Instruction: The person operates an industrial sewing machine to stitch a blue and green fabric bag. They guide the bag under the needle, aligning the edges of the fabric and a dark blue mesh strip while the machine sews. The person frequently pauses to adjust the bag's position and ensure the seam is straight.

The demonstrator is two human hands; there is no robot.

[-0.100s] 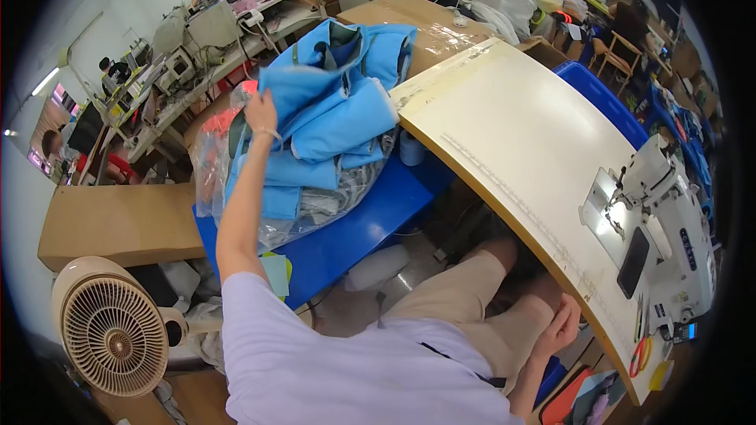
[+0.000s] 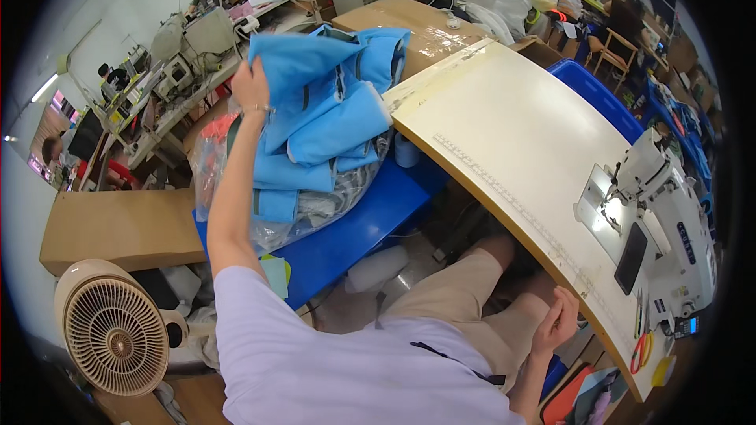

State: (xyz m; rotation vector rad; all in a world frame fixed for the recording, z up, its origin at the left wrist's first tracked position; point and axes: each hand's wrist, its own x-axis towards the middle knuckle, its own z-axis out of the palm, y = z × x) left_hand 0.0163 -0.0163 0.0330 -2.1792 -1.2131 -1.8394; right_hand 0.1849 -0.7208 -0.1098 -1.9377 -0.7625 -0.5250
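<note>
My left hand (image 2: 250,88) is closed on the upper left edge of a light blue fabric piece (image 2: 303,59), lifting it over the pile. Below it lie more folded and rolled blue fabric pieces (image 2: 339,126), some showing dark edging. They rest on a clear plastic bag (image 2: 276,232) with grey and red-orange material inside. My right hand (image 2: 557,321) hovers by the near edge of the white sewing table (image 2: 504,118), fingers loosely bent and nothing visible in them.
A sewing machine (image 2: 669,212), a dark phone (image 2: 631,258) and red-handled scissors (image 2: 639,352) are on the table's right. Under the bag is a blue surface (image 2: 346,256). A beige fan (image 2: 118,338) and a cardboard box (image 2: 118,228) stand at left, a blue bin (image 2: 598,98) behind the table.
My left hand has moved slightly up and left, drawing the blue fabric's edge with it. The right hand has hardly moved.
</note>
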